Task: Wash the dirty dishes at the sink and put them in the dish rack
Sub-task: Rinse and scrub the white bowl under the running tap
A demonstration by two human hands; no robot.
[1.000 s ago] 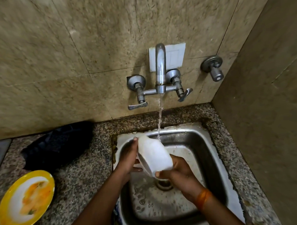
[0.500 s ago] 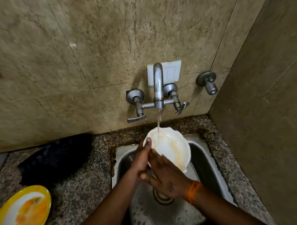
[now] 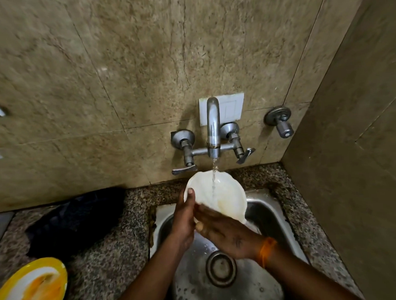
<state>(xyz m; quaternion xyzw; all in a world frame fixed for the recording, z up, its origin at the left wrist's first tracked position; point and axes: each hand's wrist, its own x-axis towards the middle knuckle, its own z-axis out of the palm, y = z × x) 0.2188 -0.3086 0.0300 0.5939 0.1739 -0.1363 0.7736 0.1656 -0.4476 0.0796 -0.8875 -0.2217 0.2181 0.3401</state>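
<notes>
A white bowl point(image 3: 223, 191) with a wavy rim is tilted toward me above the steel sink point(image 3: 273, 216), its inside under the stream of water from the tap point(image 3: 213, 127). My left hand point(image 3: 183, 220) grips its left rim, thumb on the edge. My right hand point(image 3: 227, 234) lies flat with fingers spread against the bowl's lower inside. A faint yellowish smear shows inside the bowl. A yellow plate point(image 3: 31, 288) with orange food residue sits on the counter at the lower left.
The speckled granite counter point(image 3: 111, 254) surrounds the sink. A dark cloth or bag point(image 3: 71, 221) lies on it left of the sink. Tiled walls close in behind and on the right; a separate valve point(image 3: 280, 121) sticks out of the back wall. The drain point(image 3: 221, 269) is uncovered.
The bowl was turned from bottom-up to inside-up and raised under the tap. My right hand moved from its underside to its inside. The camera tilted up.
</notes>
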